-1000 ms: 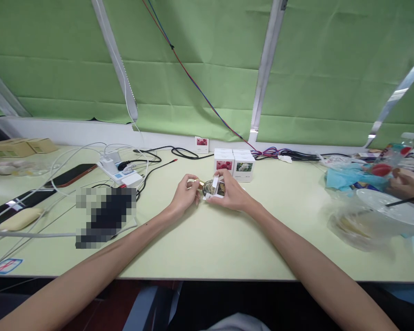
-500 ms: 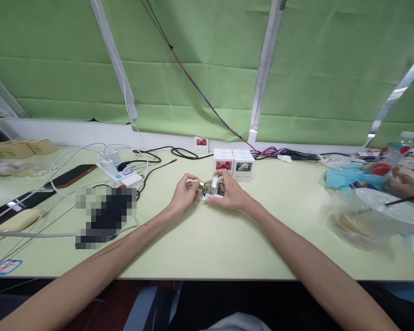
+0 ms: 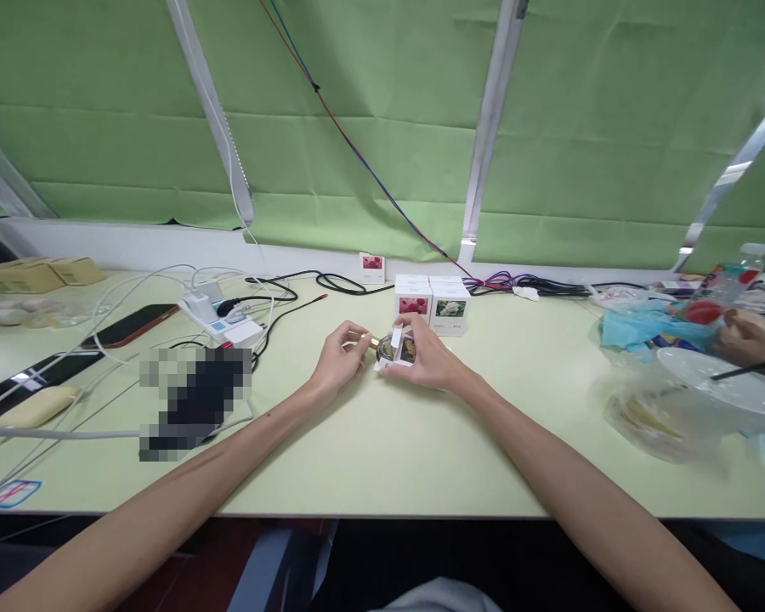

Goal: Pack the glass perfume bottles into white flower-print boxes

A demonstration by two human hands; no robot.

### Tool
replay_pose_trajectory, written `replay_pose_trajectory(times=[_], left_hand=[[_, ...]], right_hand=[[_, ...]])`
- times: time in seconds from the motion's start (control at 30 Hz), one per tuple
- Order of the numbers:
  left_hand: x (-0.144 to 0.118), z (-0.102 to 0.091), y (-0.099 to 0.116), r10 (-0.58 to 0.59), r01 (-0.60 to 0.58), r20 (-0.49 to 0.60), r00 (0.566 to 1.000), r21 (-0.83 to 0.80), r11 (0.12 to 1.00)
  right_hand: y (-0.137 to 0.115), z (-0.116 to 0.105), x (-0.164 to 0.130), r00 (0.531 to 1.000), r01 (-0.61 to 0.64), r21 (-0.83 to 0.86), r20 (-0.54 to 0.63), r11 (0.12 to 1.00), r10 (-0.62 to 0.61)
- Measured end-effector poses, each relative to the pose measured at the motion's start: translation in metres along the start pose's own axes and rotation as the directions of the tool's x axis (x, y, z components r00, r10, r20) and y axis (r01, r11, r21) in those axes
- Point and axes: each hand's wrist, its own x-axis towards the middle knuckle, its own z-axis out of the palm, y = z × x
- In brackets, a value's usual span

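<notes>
- pale green tabletop [image 3: 382,459], runs full width under the green wall
- left side: power strip [image 3: 220,321] with white cables [image 3: 133,285], two phones [image 3: 70,353], cardboard boxes [image 3: 38,272]
- middle back: two small white boxes [image 3: 432,303]
- right side: blue bag [image 3: 643,327], clear plastic container [image 3: 688,408]

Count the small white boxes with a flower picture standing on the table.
3: two side by side, pink-flower box and white-flower box, beyond the hands; a smaller box by the wall. Others may be hidden.
</notes>
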Motion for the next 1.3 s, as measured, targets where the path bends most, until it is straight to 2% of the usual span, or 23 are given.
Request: replay_pose_trajectory(times=[0.8,1.3], left_hand=[[-0.0007,-0.0001,-0.0004,0.011,-0.014,0.059,0.998,0.047,0.999],[0.0026,-0.0028,-0.0054,0.021,-0.039,0.158,0.987,0.111,0.993]], right_hand=[[0.0006,-0.0004,0.0004,1.000,0.016,-0.012,-0.005,1.000,-0.016],[0.0007,0.0000,0.0000,1.000,0.022,-0.007,0.005,1.000,-0.022]])
